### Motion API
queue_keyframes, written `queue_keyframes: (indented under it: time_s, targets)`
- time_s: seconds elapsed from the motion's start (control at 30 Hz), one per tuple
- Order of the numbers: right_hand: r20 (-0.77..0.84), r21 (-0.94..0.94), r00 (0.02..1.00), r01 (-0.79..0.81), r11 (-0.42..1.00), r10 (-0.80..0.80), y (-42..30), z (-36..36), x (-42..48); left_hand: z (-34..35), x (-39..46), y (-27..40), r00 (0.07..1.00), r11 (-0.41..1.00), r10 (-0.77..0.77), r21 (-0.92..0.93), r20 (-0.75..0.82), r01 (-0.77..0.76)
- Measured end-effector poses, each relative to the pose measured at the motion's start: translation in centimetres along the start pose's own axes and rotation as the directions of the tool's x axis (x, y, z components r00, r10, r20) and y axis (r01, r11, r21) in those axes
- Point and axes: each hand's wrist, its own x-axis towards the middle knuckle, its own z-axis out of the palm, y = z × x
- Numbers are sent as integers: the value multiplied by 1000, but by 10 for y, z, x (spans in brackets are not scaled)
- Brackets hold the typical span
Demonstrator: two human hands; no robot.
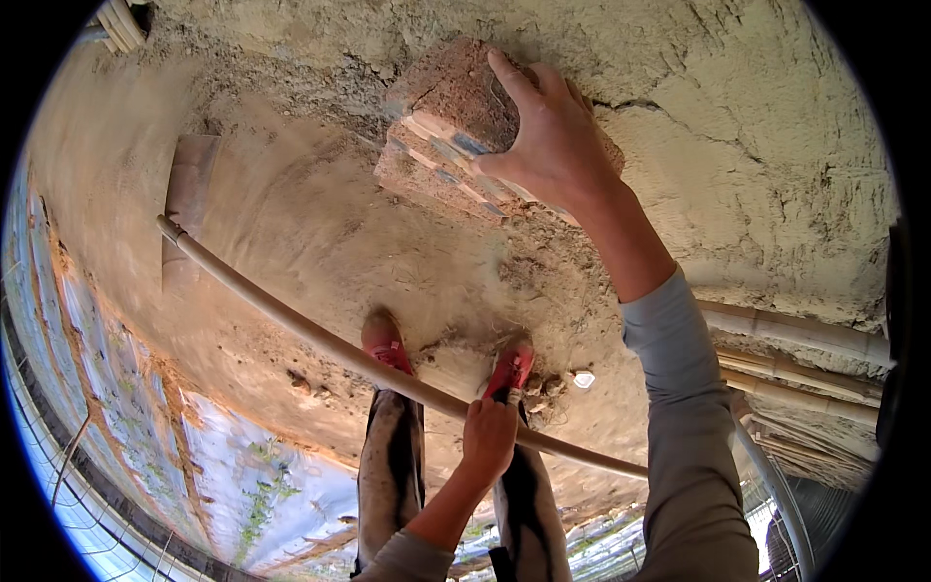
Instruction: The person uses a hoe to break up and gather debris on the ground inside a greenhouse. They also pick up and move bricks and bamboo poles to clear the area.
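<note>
My left hand (491, 436) is closed round the long wooden handle (305, 331) of a tool, in front of my legs. The handle runs from a flat metal blade (190, 189) at the left, which touches the dirt floor, down to the right behind my right sleeve. My right hand (556, 134) rests spread on a stack of rough reddish bricks (462, 84) with tile-like pieces on their side, thumb and fingers at the edges of the top one. Whether the hand bears any of its weight I cannot tell.
A cracked mud wall (756, 167) rises behind the bricks. Bamboo poles (800, 331) lie along the right, with a metal pipe (778, 487) below. Plastic-covered planting rows (240, 465) border the dirt floor at the lower left. A small white object (583, 379) lies near my red shoes (515, 364).
</note>
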Motion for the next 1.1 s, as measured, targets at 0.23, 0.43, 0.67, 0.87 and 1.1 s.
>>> queue_keyframes:
  time_s: [0.23, 0.43, 0.67, 0.87, 1.1]
  targets:
    - [-49, -45, 983, 173, 984, -175, -48, 7, -85, -26, -13, 5, 1000, 1000, 20, -18, -22, -21]
    - [827, 377, 558, -645, 664, 73, -92, -67, -341, -117, -72, 20, 965, 976, 178, -94, -193, -199]
    - [819, -96, 430, -551, 829, 380, -207, -232, -398, -218, -169, 14, 808, 906, -234, -423, -540, -21]
    - [709, -23, 562, -586, 810, 427, -316, -312, -414, -244, -191, -51, 675, -128, -730, -992, 102, 11]
    - [678, -84, 537, -622, 779, 502, -320, -356, -509, -161, -192, -13, 689, -102, -714, -992, 123, 72]
